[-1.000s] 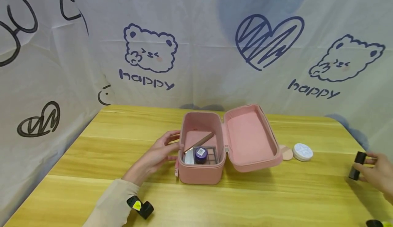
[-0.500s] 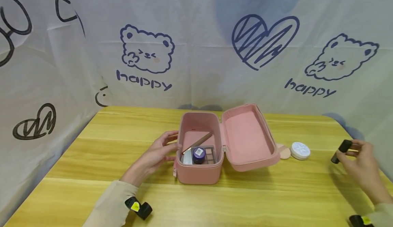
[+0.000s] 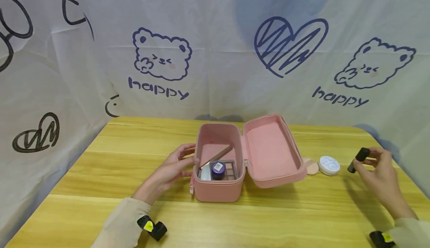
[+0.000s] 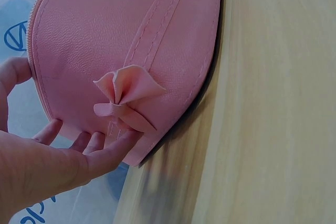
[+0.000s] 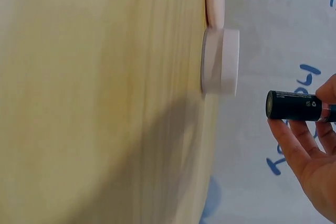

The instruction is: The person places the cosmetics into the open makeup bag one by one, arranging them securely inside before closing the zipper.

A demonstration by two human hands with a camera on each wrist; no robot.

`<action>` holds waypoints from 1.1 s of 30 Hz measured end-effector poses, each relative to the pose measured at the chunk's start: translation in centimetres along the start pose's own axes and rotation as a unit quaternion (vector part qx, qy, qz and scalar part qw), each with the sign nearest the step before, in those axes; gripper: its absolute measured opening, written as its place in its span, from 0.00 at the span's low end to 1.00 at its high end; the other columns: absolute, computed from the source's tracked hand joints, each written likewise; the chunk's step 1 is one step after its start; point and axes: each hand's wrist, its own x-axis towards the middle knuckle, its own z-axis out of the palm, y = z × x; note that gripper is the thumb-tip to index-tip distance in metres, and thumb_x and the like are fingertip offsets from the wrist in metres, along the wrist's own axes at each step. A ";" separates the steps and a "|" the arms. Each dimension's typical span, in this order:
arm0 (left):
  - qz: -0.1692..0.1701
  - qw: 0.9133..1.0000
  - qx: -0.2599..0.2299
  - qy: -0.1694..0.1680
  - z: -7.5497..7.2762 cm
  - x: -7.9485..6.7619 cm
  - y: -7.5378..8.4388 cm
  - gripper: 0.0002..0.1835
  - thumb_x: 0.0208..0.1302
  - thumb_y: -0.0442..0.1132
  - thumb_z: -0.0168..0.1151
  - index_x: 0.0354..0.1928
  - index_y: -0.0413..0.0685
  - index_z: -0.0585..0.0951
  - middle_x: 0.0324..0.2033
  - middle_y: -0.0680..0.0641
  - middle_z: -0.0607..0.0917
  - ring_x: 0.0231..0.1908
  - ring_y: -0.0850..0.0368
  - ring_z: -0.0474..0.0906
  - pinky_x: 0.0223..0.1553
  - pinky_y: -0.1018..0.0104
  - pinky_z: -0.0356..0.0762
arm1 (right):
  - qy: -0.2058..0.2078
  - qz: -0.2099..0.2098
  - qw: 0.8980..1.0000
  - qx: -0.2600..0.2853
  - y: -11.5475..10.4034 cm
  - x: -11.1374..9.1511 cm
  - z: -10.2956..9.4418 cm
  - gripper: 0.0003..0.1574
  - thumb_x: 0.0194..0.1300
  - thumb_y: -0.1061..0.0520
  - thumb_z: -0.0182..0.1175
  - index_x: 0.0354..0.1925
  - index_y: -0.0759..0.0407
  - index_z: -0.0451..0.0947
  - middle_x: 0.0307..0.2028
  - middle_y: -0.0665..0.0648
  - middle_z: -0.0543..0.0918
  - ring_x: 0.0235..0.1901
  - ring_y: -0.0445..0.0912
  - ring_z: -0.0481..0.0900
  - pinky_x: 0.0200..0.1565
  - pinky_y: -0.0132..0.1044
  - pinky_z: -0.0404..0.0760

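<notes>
My left hand [image 3: 173, 166] rests against the left side of an open pink cosmetic case [image 3: 218, 192], thumb near its rim. In the left wrist view its fingers touch the case wall [image 4: 84, 40] beside a pink bow [image 4: 128, 95]. Inside lie a small purple-lidded jar [image 3: 218, 169], an eyeshadow palette [image 3: 231, 169] and a slim brown stick [image 3: 221, 154]. At the right my right hand [image 3: 383, 173] pinches a black lipstick tube [image 3: 362, 154], raised and tilted over the table. The right wrist view shows the lipstick [image 5: 294, 105] between thumb and fingers, small print on its side.
The case's lid [image 3: 273, 151] is folded out to the right. Beside it lie a beige powder puff [image 3: 310, 166] and a round white compact [image 3: 329, 165]. A printed cloth [image 3: 228, 72] hangs behind the wooden table [image 3: 285, 218].
My right hand has carried the lipstick leftward and slightly away from me, closer to the white compact. The left hand stays against the case.
</notes>
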 end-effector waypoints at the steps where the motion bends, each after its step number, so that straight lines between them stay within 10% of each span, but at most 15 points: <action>1: -0.001 1.000 -0.001 0.000 0.0 0.0 0.0 0.32 0.67 0.33 0.55 0.71 0.40 0.57 0.69 0.35 0.58 0.63 0.38 0.62 0.52 0.50 0.75 | 0.000 -0.002 1.000 0.000 -0.5 0.0 0.1 0.31 0.61 0.71 0.57 0.57 0.74 0.51 0.45 0.66 0.66 0.36 0.22 0.63 0.32 0.13 0.69; 25: 0.002 1.000 -0.001 -0.002 0.1 0.1 -0.2 0.32 0.67 0.33 0.54 0.71 0.40 0.57 0.69 0.35 0.58 0.62 0.38 0.63 0.51 0.51 0.76 | -0.005 -0.084 0.994 0.066 -10.2 3.5 1.1 0.30 0.59 0.74 0.59 0.54 0.58 0.60 0.39 0.47 0.71 0.38 0.32 0.72 0.41 0.15 0.69; 33: 0.002 1.000 -0.002 -0.001 0.0 0.1 -0.2 0.32 0.67 0.34 0.55 0.71 0.40 0.57 0.68 0.35 0.58 0.63 0.36 0.62 0.52 0.50 0.75 | -0.045 -0.095 0.994 0.044 -14.6 5.3 0.8 0.31 0.61 0.72 0.60 0.57 0.67 0.56 0.44 0.60 0.72 0.39 0.28 0.71 0.40 0.15 0.70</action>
